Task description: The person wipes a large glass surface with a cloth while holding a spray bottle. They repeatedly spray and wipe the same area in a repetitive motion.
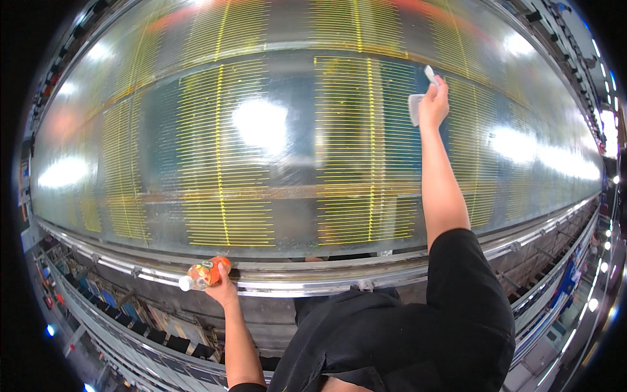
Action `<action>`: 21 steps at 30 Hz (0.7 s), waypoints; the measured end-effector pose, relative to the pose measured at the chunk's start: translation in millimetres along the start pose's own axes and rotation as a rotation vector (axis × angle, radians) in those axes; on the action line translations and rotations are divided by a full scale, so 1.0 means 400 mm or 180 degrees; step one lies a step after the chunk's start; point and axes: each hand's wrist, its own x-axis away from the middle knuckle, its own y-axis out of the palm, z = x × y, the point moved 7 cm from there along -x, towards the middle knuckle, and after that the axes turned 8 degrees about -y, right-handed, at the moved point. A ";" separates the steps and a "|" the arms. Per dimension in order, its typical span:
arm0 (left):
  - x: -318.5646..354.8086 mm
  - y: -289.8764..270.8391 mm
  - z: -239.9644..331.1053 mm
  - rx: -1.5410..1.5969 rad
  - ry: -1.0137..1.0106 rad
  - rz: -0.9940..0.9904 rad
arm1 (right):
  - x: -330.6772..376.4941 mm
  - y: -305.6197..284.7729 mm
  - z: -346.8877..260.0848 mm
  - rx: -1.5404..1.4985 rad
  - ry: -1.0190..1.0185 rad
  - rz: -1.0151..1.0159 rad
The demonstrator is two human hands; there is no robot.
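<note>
A large glossy panel (287,144) with rows of fine yellow lines fills most of the view. My right hand (434,104) reaches far up over it and grips a small white scraper-like tool (418,104) pressed against the panel surface. My left hand (224,287) rests at the panel's near metal rail and holds a small orange bottle with a white cap (202,274), lying on its side.
A shiny metal rail (326,277) runs along the near edge of the panel. Below it are machine frames (144,326) and a dark floor. My black clothing (405,326) fills the lower middle. Bright lamp reflections sit on the panel.
</note>
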 end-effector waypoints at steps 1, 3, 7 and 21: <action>0.004 -0.003 0.005 -0.0052 0.0048 0.0107 | 0.027 0.046 -0.039 0.0490 -0.0436 -0.0220; 0.000 -0.008 -0.002 -0.0008 0.0096 0.0167 | 0.122 0.188 -0.094 0.0913 -0.0806 -0.0796; -0.014 0.002 0.013 -0.0042 0.0062 -0.0030 | 0.851 0.224 -0.411 -0.1159 -0.2111 -0.2495; -0.006 -0.010 -0.011 0.0102 0.0022 0.0204 | 0.498 -0.456 0.233 0.0345 0.0030 0.0127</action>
